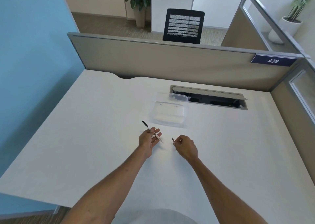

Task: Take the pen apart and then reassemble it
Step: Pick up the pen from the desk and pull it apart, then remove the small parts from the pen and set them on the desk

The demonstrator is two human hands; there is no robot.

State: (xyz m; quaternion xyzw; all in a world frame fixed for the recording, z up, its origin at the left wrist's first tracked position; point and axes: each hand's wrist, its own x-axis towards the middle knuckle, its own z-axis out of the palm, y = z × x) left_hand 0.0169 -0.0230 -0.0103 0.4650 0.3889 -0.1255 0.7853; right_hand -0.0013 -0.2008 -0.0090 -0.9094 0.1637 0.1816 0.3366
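A slim clear pen body (152,131) with a black end lies across the fingers of my left hand (148,140), slanting from upper left to lower right, its black end sticking out beyond the fingertips. The fingers are loosely curled around it. A short gap to the right, my right hand (185,147) pinches a small dark pen part (173,139) between thumb and fingertips. Both hands hover just over the white desk (95,125). The two pen pieces are apart.
A clear plastic container (168,111) sits on the desk just beyond my hands. Behind it is an open cable slot (209,97) in the desk. Grey partitions (153,60) bound the far and right sides; a blue wall is at left.
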